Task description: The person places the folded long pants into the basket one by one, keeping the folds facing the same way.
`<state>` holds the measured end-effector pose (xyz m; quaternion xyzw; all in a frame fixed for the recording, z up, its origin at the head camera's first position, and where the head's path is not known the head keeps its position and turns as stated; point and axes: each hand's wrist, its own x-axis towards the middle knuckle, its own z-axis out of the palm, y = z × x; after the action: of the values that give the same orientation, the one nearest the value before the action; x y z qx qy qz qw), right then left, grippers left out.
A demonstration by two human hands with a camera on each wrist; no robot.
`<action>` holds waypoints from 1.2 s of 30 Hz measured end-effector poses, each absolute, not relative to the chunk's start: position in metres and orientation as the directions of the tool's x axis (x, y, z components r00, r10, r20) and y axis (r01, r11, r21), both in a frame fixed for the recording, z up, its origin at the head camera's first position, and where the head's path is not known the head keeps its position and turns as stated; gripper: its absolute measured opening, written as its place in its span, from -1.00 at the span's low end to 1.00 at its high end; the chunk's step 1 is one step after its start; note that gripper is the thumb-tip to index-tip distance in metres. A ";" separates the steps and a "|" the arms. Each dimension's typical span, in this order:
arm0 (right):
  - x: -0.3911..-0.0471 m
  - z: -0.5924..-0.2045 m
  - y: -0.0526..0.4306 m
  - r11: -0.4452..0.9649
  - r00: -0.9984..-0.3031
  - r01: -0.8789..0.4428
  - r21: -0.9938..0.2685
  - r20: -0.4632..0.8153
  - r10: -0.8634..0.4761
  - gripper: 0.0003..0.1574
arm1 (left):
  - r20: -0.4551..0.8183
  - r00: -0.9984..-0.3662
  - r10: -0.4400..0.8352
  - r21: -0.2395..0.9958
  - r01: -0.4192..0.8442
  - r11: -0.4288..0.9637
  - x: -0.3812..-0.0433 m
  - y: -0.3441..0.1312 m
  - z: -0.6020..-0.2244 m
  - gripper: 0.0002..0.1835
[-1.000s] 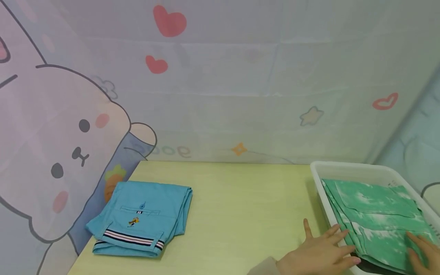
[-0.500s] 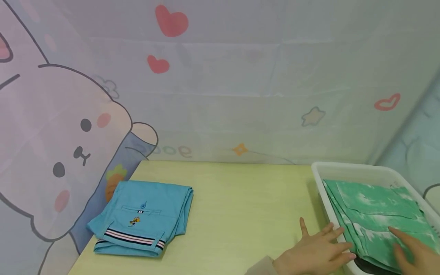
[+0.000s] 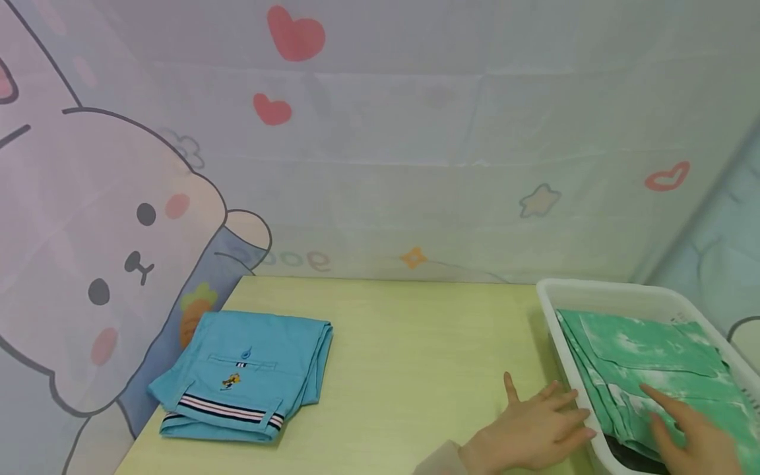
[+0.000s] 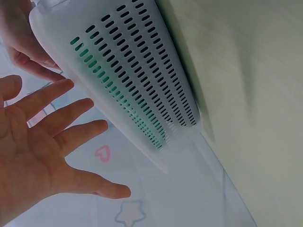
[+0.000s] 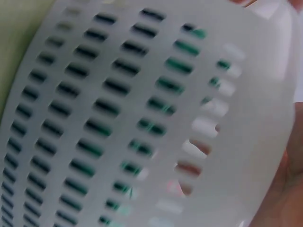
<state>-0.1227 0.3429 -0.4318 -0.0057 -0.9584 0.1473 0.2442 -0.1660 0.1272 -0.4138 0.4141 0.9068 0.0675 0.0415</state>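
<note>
My left hand (image 3: pixel 528 429), fingers spread, hovers just outside the left rim of a white slotted plastic basket (image 3: pixel 561 349). In the left wrist view its bare palm and straight fingers stand apart from the basket wall. Inside the basket lies a folded garment (image 3: pixel 653 343), green with white tie-dye patches. Over the garment's near part is my right hand (image 3: pixel 691 432), index finger extended and nothing held; whether it touches the cloth I cannot tell. The basket wall (image 5: pixel 113 113) partly hides that hand in the right wrist view. Something dark shows beneath the garment.
Folded blue trousers or shorts (image 3: pixel 255 356), with a striped waistband and an embroidered figure, lie at the left of the pale yellow table (image 3: pixel 415 356). A printed cloth backdrop (image 3: pixel 404 132) rises behind the table and along both sides.
My left hand has drawn back leftward from the basket's rim. My right hand has slid leftward over the green garment. The basket and the blue garment stay put.
</note>
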 end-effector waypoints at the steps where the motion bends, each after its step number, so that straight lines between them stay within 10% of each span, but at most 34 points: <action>1: -0.122 -0.431 0.340 0.954 -0.878 -0.067 -0.293 0.472 0.083 -0.60 | -0.014 -0.658 0.753 0.158 0.742 0.651 -0.166 0.125 -0.414 -0.51; 36: -0.125 -0.412 0.279 0.862 -0.910 -0.128 -0.490 0.403 0.094 -0.61 | 0.016 -0.740 0.672 0.427 0.613 0.665 -0.199 0.058 -0.417 -0.60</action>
<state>-0.1253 0.2792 -0.4119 0.0091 -0.9415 0.2622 0.2116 -0.1990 0.0577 -0.4171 0.3531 0.9096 0.2069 0.0714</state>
